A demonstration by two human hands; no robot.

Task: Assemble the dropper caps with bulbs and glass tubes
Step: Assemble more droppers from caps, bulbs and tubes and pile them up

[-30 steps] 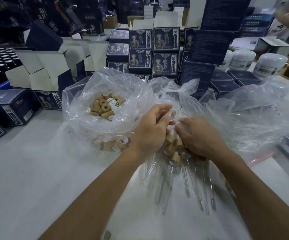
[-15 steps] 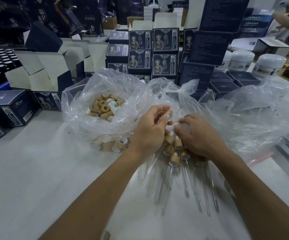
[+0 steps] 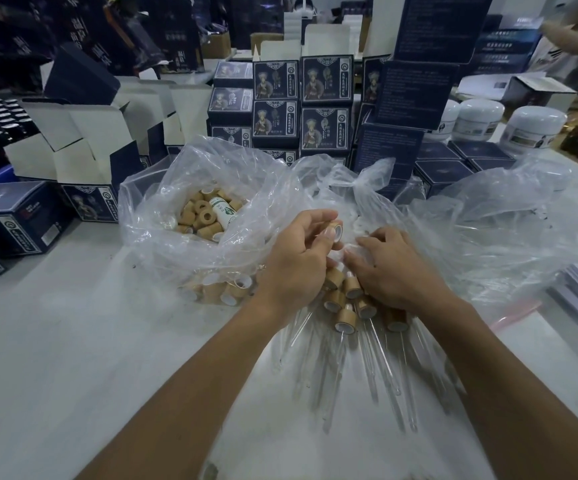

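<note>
Two hands are working over the white bench (image 3: 73, 358) right now. The left hand (image 3: 298, 268) is pinching a single bamboo dropper cap (image 3: 336, 231) between thumb and fingertips, holding it up with its white-lined open end facing toward three o'clock, just clear of the right hand. The right hand (image 3: 394, 268) is lying palm-down with fingers curled, digging into the mouth of a clear plastic bag (image 3: 488, 230); whether it is gripping anything under there, I cannot tell.

Directly beneath both hands, toward six o'clock, a heap of assembled droppers (image 3: 346, 318) is lying on the bench, bamboo collars bunched together under the palms and glass tubes (image 3: 377, 372) fanning out toward the camera.

At ten o'clock from the left hand, another clear bag (image 3: 163, 244) is sitting open, holding loose bamboo caps (image 3: 204, 216) with a small white bottle (image 3: 223, 211) lying among them; more caps are pressing against the bag's near wall.

Behind the bags, at twelve o'clock, stacks of dark blue printed boxes (image 3: 325, 105) are standing, with open cartons (image 3: 83, 143) at ten o'clock and white jars (image 3: 533, 128) at two o'clock.
</note>
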